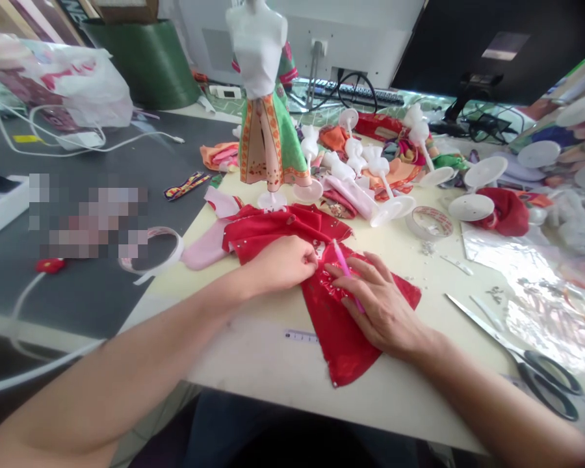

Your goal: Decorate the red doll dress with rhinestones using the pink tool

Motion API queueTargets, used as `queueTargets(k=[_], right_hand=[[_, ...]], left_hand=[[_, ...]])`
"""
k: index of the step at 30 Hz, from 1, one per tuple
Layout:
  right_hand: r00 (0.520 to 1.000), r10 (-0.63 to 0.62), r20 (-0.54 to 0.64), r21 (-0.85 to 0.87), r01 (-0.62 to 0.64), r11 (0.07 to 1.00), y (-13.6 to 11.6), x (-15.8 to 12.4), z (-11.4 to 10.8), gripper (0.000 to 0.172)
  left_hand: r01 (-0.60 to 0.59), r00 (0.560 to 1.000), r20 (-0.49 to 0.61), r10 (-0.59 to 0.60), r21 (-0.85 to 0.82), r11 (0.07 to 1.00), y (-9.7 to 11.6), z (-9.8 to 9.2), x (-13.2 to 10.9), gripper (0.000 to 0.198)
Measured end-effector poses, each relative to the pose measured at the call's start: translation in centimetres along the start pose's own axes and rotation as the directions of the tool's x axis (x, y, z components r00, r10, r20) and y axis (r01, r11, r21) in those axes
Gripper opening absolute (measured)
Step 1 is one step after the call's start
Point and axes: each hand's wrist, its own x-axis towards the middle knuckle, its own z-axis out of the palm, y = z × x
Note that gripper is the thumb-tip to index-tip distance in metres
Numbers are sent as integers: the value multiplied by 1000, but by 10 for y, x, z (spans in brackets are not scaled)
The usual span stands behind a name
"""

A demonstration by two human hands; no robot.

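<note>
A small red garment (344,335) with a white pattern lies spread on the pale table board. My left hand (285,263) is closed in a pinch at the garment's middle, its fingertips on the red cloth. Flat over the cloth's right part rests my right hand (377,302), with a slim pink pen (341,259) held between its fingers. The pen's tip points away from me, towards the white-patterned patch. Just behind, more red cloth (285,221) is bunched up. A short ruler strip (299,335) sticks out at the garment's left edge.
Black-handled scissors (519,354) lie open at the right. Tape rolls (151,253) (429,222) lie on both sides. A white mannequin (257,55) in a patterned skirt stands behind, beside several small white dress forms (377,162). A monitor (492,45) and green bin (143,62) stand farther back.
</note>
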Motion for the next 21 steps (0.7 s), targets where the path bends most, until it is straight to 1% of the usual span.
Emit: queueTargets(k=[2, 4, 6, 9, 12, 14, 16, 17, 18, 19, 21], right_hand=[[996, 20, -89, 3, -20, 1000, 3, -2, -3, 32], [993, 25, -116, -2, -26, 1000, 4, -3, -6, 33], [996, 4, -88, -13, -5, 1000, 3, -3, -5, 33], [999, -32, -13, -18, 32, 999, 0, 1, 0, 32], [998, -34, 57, -16, 35, 999, -2, 3, 4, 31], [998, -23, 55, -16, 24, 1000, 0, 3, 2, 31], [1000, 2, -17, -18, -2, 1000, 5, 0, -5, 31], [996, 23, -82, -21, -25, 999, 9, -2, -9, 30], [986, 59, -155, -23, -63, 998, 13, -5, -14, 30], [974, 95, -204, -29, -103, 994, 16, -7, -19, 31], [956, 119, -270, -52, -137, 989, 23, -12, -27, 31]], left_hand=[[11, 1000, 7, -11, -6, 1000, 0, 0, 0, 18], [17, 1000, 12, -17, -6, 1000, -1, 0, 1, 19], [6, 1000, 7, -6, -10, 1000, -1, 1, 1, 19], [-14, 1000, -2, 14, -21, 1000, -1, 1, 1, 18], [-21, 1000, -4, 21, -18, 1000, -2, 2, 0, 19], [-28, 1000, -2, 28, -13, 1000, -2, 1, 0, 19], [-32, 999, 12, 32, -14, 999, -1, 0, 0, 18], [-30, 999, 21, 30, -17, 999, 0, -1, 0, 17], [-24, 999, 32, 25, -23, 999, 1, -2, -1, 17], [-16, 999, 42, 17, -29, 999, 3, -3, -2, 16], [0, 999, 45, 2, -41, 999, 7, -7, -3, 17]])
